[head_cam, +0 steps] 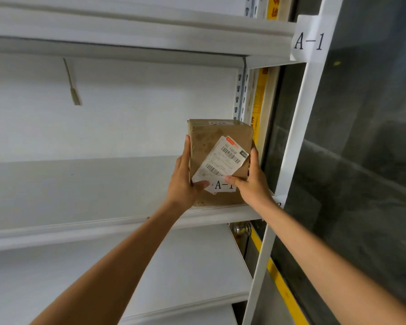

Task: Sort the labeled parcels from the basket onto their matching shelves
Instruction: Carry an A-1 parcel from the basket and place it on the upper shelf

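Note:
A brown cardboard parcel (210,139) stands upright at the right end of a white shelf (85,227). Its white shipping label (220,160) has barcodes and "A-1" printed at the bottom. My left hand (184,181) grips the parcel's left side, thumb on the label's lower corner. My right hand (251,181) grips the right side, thumb on the label near the "A-1" mark. A paper tag reading "A-1" (309,41) is stuck on the shelf upright at the upper right. The basket is out of view.
White shelf boards run above and below the parcel's shelf. A white upright post (291,146) stands just right of the parcel, with a glass panel (361,148) beyond it. A thin tie (72,83) hangs from the shelf above at left.

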